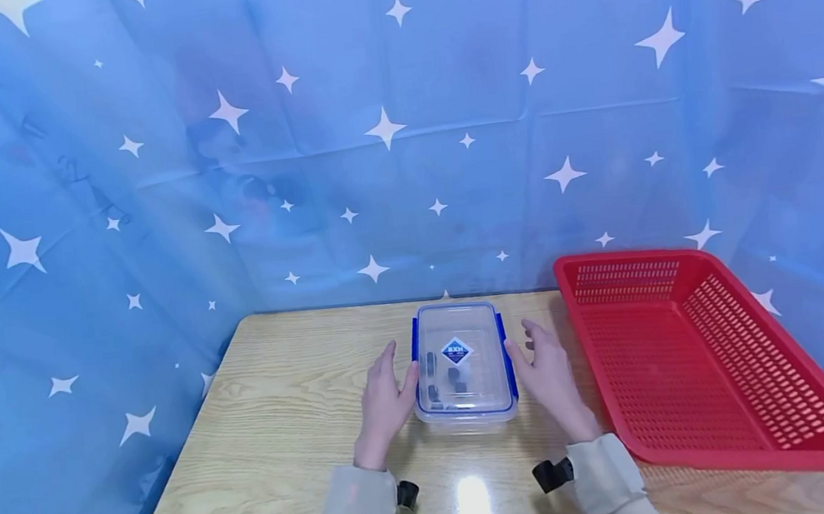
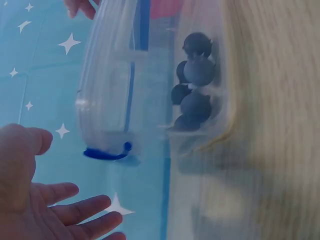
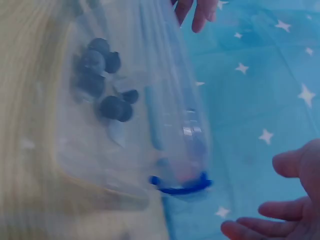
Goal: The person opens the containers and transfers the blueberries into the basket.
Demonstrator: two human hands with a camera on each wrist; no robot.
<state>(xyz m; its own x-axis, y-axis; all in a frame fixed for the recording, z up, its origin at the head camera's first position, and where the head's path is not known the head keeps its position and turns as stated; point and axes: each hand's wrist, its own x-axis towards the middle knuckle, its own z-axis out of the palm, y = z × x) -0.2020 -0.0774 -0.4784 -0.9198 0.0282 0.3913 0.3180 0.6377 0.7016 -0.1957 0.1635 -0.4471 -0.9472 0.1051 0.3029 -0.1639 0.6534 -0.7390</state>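
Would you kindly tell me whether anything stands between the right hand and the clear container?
Nothing visible does: the right hand is beside the clear container, and the red basket lies on the hand's other side.

Pale greyish sleeves (image 1: 361,505) and two small, stubby black wrist cameras (image 1: 553,475)

The clear box (image 1: 487,376) stands lidded on the table (image 1: 265,440), dark balls (image 2: 199,71) inside.
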